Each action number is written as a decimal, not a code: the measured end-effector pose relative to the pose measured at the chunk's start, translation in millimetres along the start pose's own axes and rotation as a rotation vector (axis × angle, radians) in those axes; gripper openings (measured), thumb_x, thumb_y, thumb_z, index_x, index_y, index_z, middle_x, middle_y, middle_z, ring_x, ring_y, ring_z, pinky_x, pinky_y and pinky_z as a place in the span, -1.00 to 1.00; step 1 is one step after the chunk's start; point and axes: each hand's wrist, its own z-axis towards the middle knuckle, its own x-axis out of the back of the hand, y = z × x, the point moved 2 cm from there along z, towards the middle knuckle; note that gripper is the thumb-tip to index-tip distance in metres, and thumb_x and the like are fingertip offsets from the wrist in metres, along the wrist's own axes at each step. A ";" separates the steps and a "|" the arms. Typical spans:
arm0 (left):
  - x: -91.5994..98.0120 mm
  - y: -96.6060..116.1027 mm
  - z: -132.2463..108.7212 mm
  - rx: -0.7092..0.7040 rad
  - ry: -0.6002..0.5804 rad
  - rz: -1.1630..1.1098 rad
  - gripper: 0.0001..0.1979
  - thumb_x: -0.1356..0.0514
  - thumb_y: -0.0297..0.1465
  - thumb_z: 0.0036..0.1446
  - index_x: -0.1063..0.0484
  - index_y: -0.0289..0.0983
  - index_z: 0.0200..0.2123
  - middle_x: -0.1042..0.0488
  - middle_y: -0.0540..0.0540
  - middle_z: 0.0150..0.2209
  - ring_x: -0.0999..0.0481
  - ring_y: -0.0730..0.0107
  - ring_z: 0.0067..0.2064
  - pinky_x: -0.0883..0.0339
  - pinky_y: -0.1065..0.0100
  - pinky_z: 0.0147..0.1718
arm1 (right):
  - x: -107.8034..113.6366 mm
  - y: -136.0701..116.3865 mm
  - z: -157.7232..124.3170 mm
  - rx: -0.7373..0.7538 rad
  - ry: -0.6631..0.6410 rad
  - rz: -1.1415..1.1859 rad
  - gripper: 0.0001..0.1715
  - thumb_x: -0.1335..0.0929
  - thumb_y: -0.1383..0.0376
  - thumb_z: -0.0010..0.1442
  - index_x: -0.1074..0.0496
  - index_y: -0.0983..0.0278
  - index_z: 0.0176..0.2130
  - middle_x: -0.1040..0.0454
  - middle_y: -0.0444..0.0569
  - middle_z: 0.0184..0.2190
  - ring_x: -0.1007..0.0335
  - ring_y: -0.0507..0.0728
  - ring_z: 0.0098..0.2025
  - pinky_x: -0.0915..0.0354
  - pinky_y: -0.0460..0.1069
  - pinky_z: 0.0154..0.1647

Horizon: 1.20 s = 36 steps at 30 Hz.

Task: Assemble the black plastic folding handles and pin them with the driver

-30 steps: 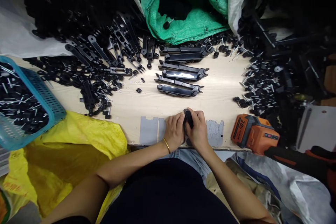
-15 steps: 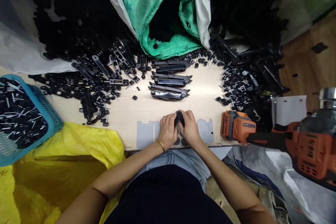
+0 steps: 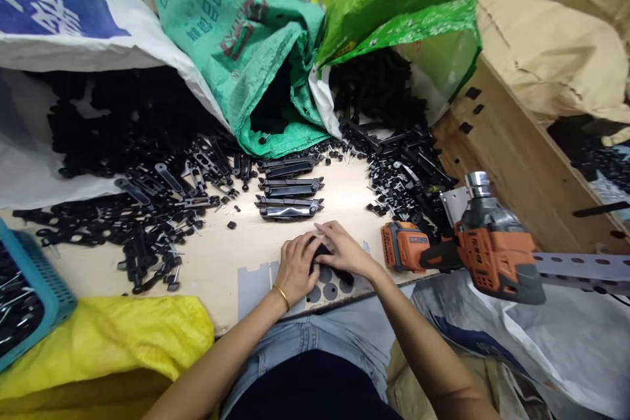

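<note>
Both hands meet at the near edge of the wooden table (image 3: 344, 184). My left hand (image 3: 295, 266), with a gold bangle at the wrist, is curled around a small black plastic part (image 3: 322, 252). My right hand (image 3: 342, 251) lies over the same part with its fingers bent on it. Under the hands sits a grey metal plate (image 3: 253, 285) with round holes. Just beyond the hands, a few assembled black handles (image 3: 289, 198) lie side by side in a row.
An orange cordless drill (image 3: 485, 249) with its battery (image 3: 401, 246) rests at the right. Heaps of loose black parts (image 3: 147, 210) cover the left and back right. Green woven sacks (image 3: 256, 46) stand behind. A blue basket (image 3: 29, 289) and a yellow bag (image 3: 108, 341) are at the left.
The view has tilted up and shifted right, showing more of the sacks and the whole drill. Both hands stay on the black part, now lying flatter over the grey plate.
</note>
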 end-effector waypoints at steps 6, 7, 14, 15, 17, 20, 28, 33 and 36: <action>13.4 -3.3 10.9 0.007 -0.084 0.128 -0.69 -0.18 -0.42 0.02 -0.36 -0.28 -0.11 -0.38 -0.19 -0.15 -0.35 0.13 -0.11 -0.23 0.11 -0.08 | 126.8 45.4 72.5 -0.347 0.650 -0.327 -0.52 -0.27 0.30 0.15 -0.29 0.38 0.07 -0.30 0.22 -0.01 -0.22 0.24 0.02 -0.18 0.13 0.04; 17.0 -4.5 8.8 0.049 -0.075 0.154 -0.72 -0.19 -0.41 0.01 -0.38 -0.29 -0.14 -0.38 -0.19 -0.17 -0.35 0.12 -0.13 -0.24 0.10 -0.09 | 141.9 51.3 87.9 -0.431 0.704 -0.411 -0.49 -0.26 0.31 0.16 -0.24 0.40 0.10 -0.25 0.27 0.04 -0.15 0.28 0.09 -0.14 0.14 0.07; 16.3 0.6 1.9 -0.156 -0.154 0.179 -0.54 -0.16 -0.56 0.02 -0.26 -0.24 0.03 -0.32 -0.17 0.08 -0.27 0.15 0.10 -0.06 0.05 0.13 | 165.5 64.7 131.5 -0.541 0.618 -0.522 -0.55 -0.19 0.52 0.07 -0.36 0.41 -0.04 -0.33 0.26 -0.09 -0.16 0.31 0.02 -0.13 0.16 -0.01; 12.8 2.6 5.0 -0.196 -0.202 0.169 -0.58 -0.19 -0.52 0.03 -0.28 -0.23 0.00 -0.35 -0.15 0.06 -0.29 0.15 0.09 -0.07 0.05 0.13 | 163.9 61.6 124.8 -0.535 0.627 -0.521 -0.55 -0.19 0.52 0.07 -0.36 0.40 -0.04 -0.33 0.26 -0.08 -0.15 0.32 0.03 -0.14 0.15 -0.02; 7.6 5.6 12.4 -0.209 -0.287 0.168 -0.72 -0.23 -0.44 0.04 -0.34 -0.26 -0.13 -0.42 -0.14 -0.05 -0.36 0.16 0.01 -0.12 0.06 0.09 | 160.1 50.5 102.3 -0.506 0.669 -0.506 -0.56 -0.21 0.48 0.06 -0.37 0.39 -0.04 -0.31 0.24 -0.06 -0.16 0.32 0.03 -0.15 0.14 -0.01; 9.9 4.9 19.2 -0.116 -0.358 0.187 -0.85 -0.24 -0.41 0.07 -0.36 -0.29 -0.27 -0.47 -0.12 -0.22 -0.42 0.20 -0.13 -0.25 0.15 -0.06 | 153.1 20.8 50.4 -0.324 0.764 -0.431 -0.62 -0.26 0.42 0.05 -0.40 0.33 -0.09 -0.35 0.14 -0.16 -0.25 0.27 -0.06 -0.18 0.14 0.00; 47.5 -29.9 -10.0 0.255 -0.275 0.203 -0.84 -0.10 -0.31 0.21 -0.35 -0.28 -0.25 -0.46 -0.11 -0.30 -0.43 0.23 -0.21 -0.29 0.28 -0.22 | 124.9 -19.1 -35.0 0.173 0.477 -0.253 -0.72 -0.24 0.48 0.06 -0.42 0.20 -0.29 -0.31 0.01 -0.16 -0.27 0.16 -0.03 -0.22 0.12 0.04; 46.0 -34.4 -25.5 0.281 -0.295 0.257 -0.74 -0.11 -0.33 0.20 -0.30 -0.24 -0.04 -0.42 -0.13 -0.19 -0.41 0.21 -0.12 -0.29 0.28 -0.17 | 85.9 8.5 -13.4 0.115 0.314 -0.474 -0.47 -0.17 0.54 0.04 -0.40 0.17 -0.06 -0.15 0.05 0.11 -0.05 0.25 0.20 -0.14 0.21 0.13; 42.0 -32.3 -26.0 0.274 -0.312 0.288 -0.70 -0.11 -0.28 0.19 -0.30 -0.23 -0.02 -0.39 -0.14 -0.16 -0.39 0.19 -0.11 -0.28 0.27 -0.16 | 68.4 5.7 -15.9 -0.139 0.518 -0.537 -0.51 -0.18 0.42 0.14 -0.31 0.26 0.07 -0.24 0.17 0.06 -0.14 0.28 0.14 -0.18 0.18 0.09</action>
